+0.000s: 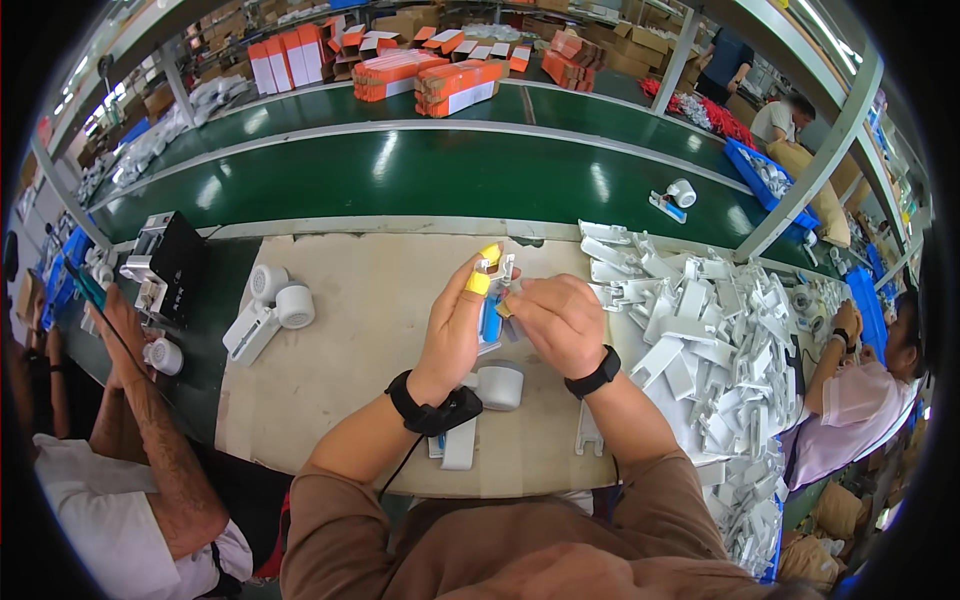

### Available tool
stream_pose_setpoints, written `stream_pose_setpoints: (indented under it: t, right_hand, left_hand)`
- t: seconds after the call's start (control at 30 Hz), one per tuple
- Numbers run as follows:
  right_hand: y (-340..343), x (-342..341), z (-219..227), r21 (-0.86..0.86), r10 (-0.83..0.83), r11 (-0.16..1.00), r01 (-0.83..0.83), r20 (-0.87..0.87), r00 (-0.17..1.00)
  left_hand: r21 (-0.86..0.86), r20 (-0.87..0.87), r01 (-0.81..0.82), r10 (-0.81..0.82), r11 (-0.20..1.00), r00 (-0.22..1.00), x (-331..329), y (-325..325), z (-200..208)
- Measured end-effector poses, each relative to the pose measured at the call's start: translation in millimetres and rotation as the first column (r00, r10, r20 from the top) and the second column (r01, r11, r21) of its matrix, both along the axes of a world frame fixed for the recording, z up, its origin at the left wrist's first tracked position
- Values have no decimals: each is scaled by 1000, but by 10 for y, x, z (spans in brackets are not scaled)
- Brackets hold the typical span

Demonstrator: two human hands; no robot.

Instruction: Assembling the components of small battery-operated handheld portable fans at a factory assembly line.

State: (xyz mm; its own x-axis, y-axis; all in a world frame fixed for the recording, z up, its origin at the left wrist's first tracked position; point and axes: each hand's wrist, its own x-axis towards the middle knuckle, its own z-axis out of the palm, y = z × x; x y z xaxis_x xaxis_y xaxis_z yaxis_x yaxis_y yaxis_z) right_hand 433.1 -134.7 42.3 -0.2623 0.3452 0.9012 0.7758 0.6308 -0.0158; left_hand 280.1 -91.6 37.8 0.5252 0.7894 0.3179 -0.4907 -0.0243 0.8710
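Above the middle of the worktable, my left hand (452, 318) grips a white plastic part (507, 266) with a blue piece (490, 322) along it. Yellow covers (479, 283) sit on fingertips of that hand. My right hand (562, 322) meets the part from the right, its thumb and fingers pinched together against it. A small tan patch shows at those fingertips; what they pinch is too small to make out. Beneath my left wrist lies a white unit with a round head (500, 386), near a flat white housing (459, 446).
White plastic housings (690, 335) are heaped at the right. Round-headed white units (293, 305) lie at the left, near a black machine (165, 262). Beyond the table runs a green conveyor (330, 165) carrying another unit (672, 200). Co-workers (130, 480) sit on both sides.
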Motion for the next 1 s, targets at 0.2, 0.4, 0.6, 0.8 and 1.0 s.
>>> stream_pose_setpoints:
  t: [0.2, 0.4, 0.6, 0.8, 1.0]
  right_hand:
    - [-79, -9, 24, 113, -48, 993, 36, 100, 994]
    - [-110, 17, 24, 97, -73, 993, 66, 78, 994]
    - [-85, 67, 54, 155, -93, 985, 75, 110, 990]
    - [-128, 52, 54, 95, -85, 993, 73, 130, 988]
    - [-152, 51, 60, 92, -97, 992, 85, 132, 986]
  left_hand:
    - [93, 39, 15, -19, 996, 999, -1, -51, 12]
    - [211, -17, -22, 26, 977, 1000, -27, -13, -41]
    - [204, -78, 12, 4, 979, 997, 6, -59, 12]
    - [180, -76, 62, -49, 982, 996, -11, -53, -7]
    - [149, -82, 81, -70, 985, 994, -15, -69, -9]
